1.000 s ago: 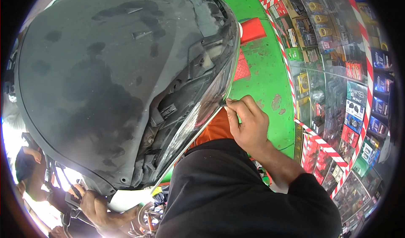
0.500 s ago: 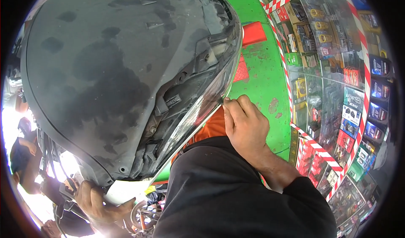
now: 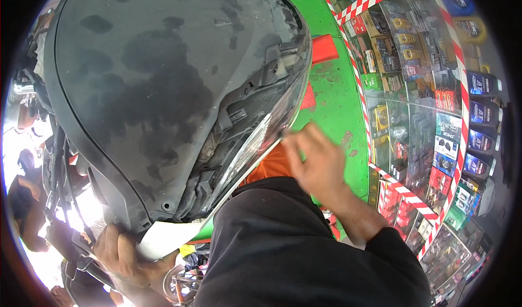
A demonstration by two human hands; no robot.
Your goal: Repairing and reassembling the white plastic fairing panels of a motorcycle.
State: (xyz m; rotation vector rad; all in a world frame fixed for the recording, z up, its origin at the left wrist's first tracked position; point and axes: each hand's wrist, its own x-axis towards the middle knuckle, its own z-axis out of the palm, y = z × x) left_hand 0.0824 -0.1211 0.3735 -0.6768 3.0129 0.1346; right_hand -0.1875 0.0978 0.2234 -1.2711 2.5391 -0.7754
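One black sleeve (image 3: 304, 252) is seen nearest, matte cloth. Two hands are counted. The left hand (image 3: 122, 252) is clenched around the lower white edge of one scooter front fairing (image 3: 152, 84), a large, dusty grey plastic shell, curved and stained. The right hand (image 3: 318, 163), motion-blurred, is pinched at the fairing's clear headlight rim (image 3: 261, 138); whether anything is held cannot be told. Beyond: one green floor (image 3: 337, 100), one glass display case (image 3: 429, 116) of boxed parts.

A motorbike parts shop and workshop

Glass display shelves (image 3: 429, 122) edged in red-and-white tape held boxed parts and oil bottles (image 3: 481, 116); a grey bike body panel (image 3: 163, 89) stood over a green floor (image 3: 337, 95)
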